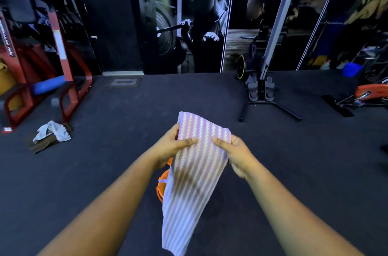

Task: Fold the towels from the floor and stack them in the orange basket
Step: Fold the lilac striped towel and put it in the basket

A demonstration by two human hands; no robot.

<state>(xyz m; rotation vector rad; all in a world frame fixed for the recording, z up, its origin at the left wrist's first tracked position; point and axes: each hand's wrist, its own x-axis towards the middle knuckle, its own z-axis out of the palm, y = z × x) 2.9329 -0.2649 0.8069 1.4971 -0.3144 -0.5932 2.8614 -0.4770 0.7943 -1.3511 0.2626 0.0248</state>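
The task looked to be in its middle stretch: one purple-and-cream zigzag-striped cloth towel (pixel 197 171) was up off the floor and held in the air, seemingly part-folded lengthwise into a long band but not yet reduced to a stackable size. The left hand (pixel 174 146) pinched its upper left edge, thumb on the near face and fingers curled behind, while the right hand (pixel 233 153) gripped the upper right edge in the same way, so the towel hung down between the two forearms. Directly under it, mostly hidden by the cloth, sat the orange plastic basket (pixel 162 184) on the dark rubber floor (pixel 105 171); its contents could not be made out. At least one crumpled white-and-brown towel (pixel 51 135) remained on the floor well off to the left, beside the red metal gym frame (pixel 69 96), still to be folded and stacked.
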